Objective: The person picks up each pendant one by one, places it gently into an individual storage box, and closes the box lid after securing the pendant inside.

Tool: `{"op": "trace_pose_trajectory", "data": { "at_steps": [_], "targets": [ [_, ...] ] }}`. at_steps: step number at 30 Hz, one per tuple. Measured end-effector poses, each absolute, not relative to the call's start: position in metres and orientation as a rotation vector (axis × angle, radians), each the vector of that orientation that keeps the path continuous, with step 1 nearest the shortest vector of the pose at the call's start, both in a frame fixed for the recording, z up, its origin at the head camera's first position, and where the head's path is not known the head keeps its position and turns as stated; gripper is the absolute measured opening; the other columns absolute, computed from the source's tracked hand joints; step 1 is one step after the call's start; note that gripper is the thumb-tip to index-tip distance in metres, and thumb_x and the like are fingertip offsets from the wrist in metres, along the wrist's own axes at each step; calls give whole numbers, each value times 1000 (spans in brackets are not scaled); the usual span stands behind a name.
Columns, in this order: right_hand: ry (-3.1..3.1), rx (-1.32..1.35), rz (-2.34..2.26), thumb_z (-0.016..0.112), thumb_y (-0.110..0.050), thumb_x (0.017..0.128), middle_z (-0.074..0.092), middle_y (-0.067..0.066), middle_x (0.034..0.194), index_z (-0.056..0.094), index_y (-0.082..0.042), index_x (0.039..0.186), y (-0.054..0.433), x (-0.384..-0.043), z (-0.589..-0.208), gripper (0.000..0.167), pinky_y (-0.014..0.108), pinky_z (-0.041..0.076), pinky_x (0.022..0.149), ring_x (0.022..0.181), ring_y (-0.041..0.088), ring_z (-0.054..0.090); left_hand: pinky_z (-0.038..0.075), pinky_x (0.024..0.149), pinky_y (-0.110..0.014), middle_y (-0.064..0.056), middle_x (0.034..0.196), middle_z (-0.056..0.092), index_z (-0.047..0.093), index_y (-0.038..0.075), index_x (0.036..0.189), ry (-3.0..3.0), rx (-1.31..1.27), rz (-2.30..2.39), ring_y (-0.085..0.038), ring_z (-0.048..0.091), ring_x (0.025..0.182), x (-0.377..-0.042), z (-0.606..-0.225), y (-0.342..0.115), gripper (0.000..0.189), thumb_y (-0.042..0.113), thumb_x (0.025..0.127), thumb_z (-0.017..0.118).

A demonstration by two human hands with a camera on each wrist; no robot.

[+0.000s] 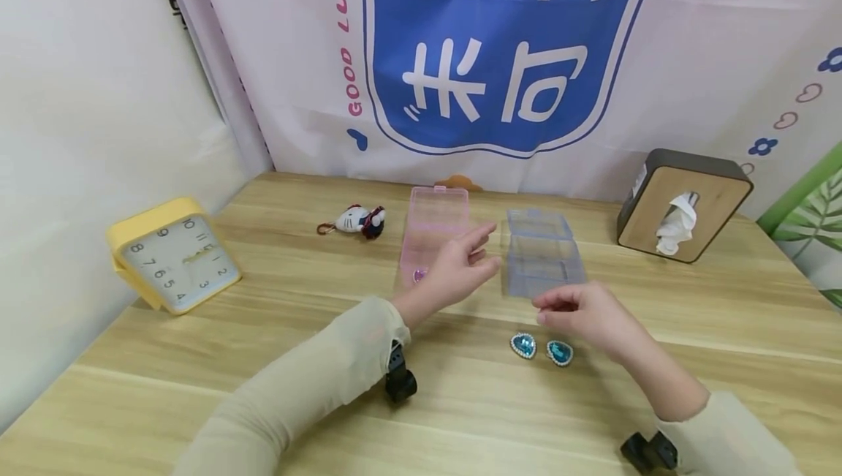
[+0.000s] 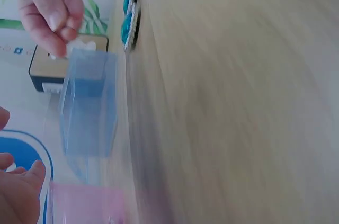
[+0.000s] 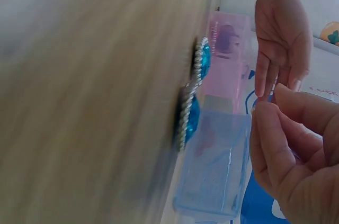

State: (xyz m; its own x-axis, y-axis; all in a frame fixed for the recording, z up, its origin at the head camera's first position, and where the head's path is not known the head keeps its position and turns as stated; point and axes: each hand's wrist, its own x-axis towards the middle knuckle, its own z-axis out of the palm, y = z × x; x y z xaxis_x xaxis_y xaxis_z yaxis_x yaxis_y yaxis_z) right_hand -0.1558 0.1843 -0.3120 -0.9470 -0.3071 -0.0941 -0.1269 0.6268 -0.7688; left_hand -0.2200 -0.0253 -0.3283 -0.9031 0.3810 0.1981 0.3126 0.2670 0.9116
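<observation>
My left hand point(image 1: 457, 267) hovers with fingers extended over the right side of an open pink plastic box point(image 1: 435, 207). A small purple gem point(image 1: 419, 276) lies in that box, partly hidden by the hand. To the right stands an open bluish clear plastic box point(image 1: 539, 248). My right hand point(image 1: 595, 315) is loosely curled near its front edge, thumb tip close to the index finger, and nothing shows between them. Just below it, two teal heart-shaped gems with sparkling rims, the left gem point(image 1: 523, 345) and the right gem point(image 1: 560, 352), lie side by side on the table.
A yellow clock point(image 1: 177, 257) stands at the left of the wooden table point(image 1: 316, 417). A white plush keychain point(image 1: 355, 220) lies behind the left arm, and a tissue box point(image 1: 707, 209) stands at the back right. A printed cloth point(image 1: 296, 59) hangs along the table's rear edge.
</observation>
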Motion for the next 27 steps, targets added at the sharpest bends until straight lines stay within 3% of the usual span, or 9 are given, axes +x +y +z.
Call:
{"op": "trace_pose_trajectory", "data": {
  "at_steps": [4, 13, 20, 27],
  "targets": [
    [2633, -405, -1180, 68, -14, 83, 68, 12, 99, 65, 5, 109, 189, -155, -317, 32, 22, 54, 69, 86, 15, 60, 41, 102, -25, -12, 148, 33, 37, 2, 140, 2406, 666, 1776, -26, 36, 133, -218, -331, -13, 57, 7, 87, 60],
    [2626, -533, -1119, 70, -17, 82, 69, 4, 89, 68, 2, 105, 194, -159, -329, 30, 21, 53, 63, 79, 13, 60, 36, 107, -28, -10, 150, 28, 41, 8, 139, 2396, 555, 1847, -21, 31, 136, -220, -340, 7, 58, 11, 86, 63],
    [2631, -671, -1058, 70, -16, 82, 71, 8, 95, 69, 0, 104, 192, -163, -338, 27, 24, 57, 72, 87, 19, 65, 34, 109, -34, -12, 151, 27, 40, 6, 140, 2354, 468, 1915, -26, 33, 134, -219, -350, 13, 60, 14, 86, 63],
    [2670, -735, -985, 70, -18, 82, 71, 5, 93, 69, -1, 104, 187, -162, -341, 28, 27, 57, 72, 85, 16, 65, 30, 111, -37, -12, 151, 26, 38, 7, 141, 2210, 360, 2060, -29, 29, 136, -217, -358, 21, 61, 10, 86, 63]
  ]
}}
